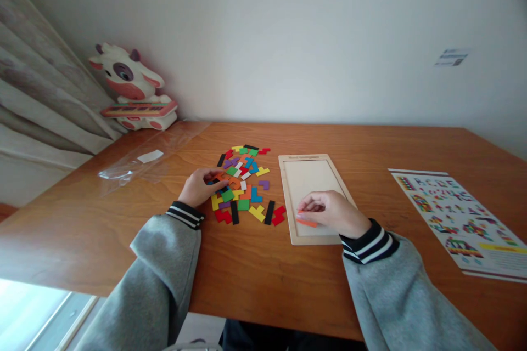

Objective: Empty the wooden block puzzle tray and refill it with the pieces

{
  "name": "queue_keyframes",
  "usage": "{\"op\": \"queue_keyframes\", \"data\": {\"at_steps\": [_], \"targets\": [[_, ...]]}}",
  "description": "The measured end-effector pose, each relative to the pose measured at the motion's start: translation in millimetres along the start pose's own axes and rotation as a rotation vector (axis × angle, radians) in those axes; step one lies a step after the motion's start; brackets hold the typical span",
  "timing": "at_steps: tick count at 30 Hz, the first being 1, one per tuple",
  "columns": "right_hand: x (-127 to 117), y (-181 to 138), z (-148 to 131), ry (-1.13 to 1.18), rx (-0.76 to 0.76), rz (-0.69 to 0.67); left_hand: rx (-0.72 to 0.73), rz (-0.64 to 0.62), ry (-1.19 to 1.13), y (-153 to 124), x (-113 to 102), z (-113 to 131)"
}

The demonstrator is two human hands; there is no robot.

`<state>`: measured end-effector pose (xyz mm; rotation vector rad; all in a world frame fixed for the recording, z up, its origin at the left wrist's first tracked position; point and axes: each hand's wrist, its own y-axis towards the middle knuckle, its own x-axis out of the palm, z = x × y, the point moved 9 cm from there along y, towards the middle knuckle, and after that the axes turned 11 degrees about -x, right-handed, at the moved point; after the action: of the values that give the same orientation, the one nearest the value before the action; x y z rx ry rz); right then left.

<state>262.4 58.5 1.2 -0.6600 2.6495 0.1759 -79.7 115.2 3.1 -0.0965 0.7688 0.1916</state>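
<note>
A heap of flat coloured puzzle pieces (pixel 244 182) lies on the wooden table (pixel 255 269), left of a pale wooden puzzle tray (pixel 309 175). My left hand (pixel 200 186) rests on the heap's left edge, fingers curled over an orange piece (pixel 222 176). My right hand (pixel 334 211) sits in the tray's near left corner, fingers pinched on a thin orange piece (pixel 307 222) that lies against the tray's bottom. The rest of the tray's bed is bare.
A printed pattern sheet (pixel 461 219) lies at the right. A clear plastic bag (pixel 135 167) with a white label lies at the left. A cow-shaped toy (pixel 132 88) stands in the far left corner by a curtain (pixel 37 93).
</note>
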Motion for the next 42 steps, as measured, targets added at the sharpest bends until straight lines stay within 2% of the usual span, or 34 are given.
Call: {"op": "queue_keyframes", "data": {"at_steps": [3,7,11,17,23,29,34,38,42], "targets": [[8,1,-3,0.000,-0.036,-0.065,-0.012,-0.032,-0.044,0,1,1],[4,3,-4,-0.063,-0.063,-0.010,-0.012,-0.080,-0.134,-2,3,5],[-5,3,0,-0.086,-0.059,0.070,-0.009,-0.056,-0.117,-1,1,5],[-1,2,6,-0.002,-0.008,0.032,0.005,0.003,-0.019,2,0,-2],[1,-2,6,0.044,0.043,0.033,-0.054,-0.038,-0.081,1,2,-4],[-2,-1,-4,-0.091,-0.025,0.053,-0.024,-0.008,-0.116,-2,-1,3],[3,-2,1,-0.050,0.015,0.043,0.001,0.033,-0.119,-4,-4,7],[5,0,-10,-0.139,-0.081,0.002,0.000,0.042,-0.140,-5,-5,7],[2,2,-32,-0.337,-0.314,-0.007,0.011,0.078,-0.150,-6,-8,9]]}}
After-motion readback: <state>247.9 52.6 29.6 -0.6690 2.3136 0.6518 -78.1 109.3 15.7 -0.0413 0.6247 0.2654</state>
